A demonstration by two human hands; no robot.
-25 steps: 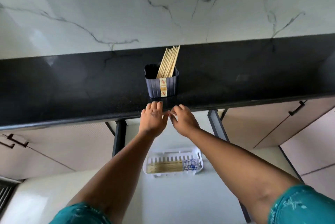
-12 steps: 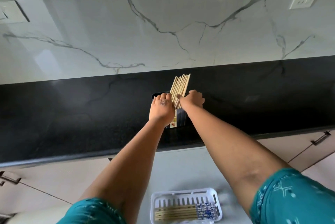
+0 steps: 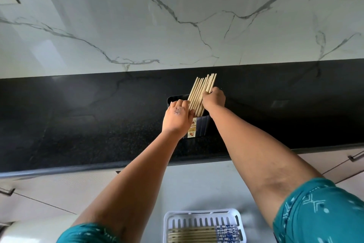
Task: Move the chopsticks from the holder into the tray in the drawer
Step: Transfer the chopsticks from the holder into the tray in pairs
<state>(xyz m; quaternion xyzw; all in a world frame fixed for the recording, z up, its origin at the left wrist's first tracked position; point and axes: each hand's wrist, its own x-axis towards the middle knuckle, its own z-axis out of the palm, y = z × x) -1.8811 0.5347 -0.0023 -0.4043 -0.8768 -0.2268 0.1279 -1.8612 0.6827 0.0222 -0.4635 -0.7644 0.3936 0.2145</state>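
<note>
Head view: plain chopsticks [image 3: 201, 95] are gripped by the closed right hand [image 3: 213, 100] in the holder [image 3: 201, 126] mid-countertop, steadied by the left hand [image 3: 177, 115], fingers curled on its rim. Several chopsticks are already laid in the tray [image 3: 203, 218] below; this bundle is judged left.
</note>
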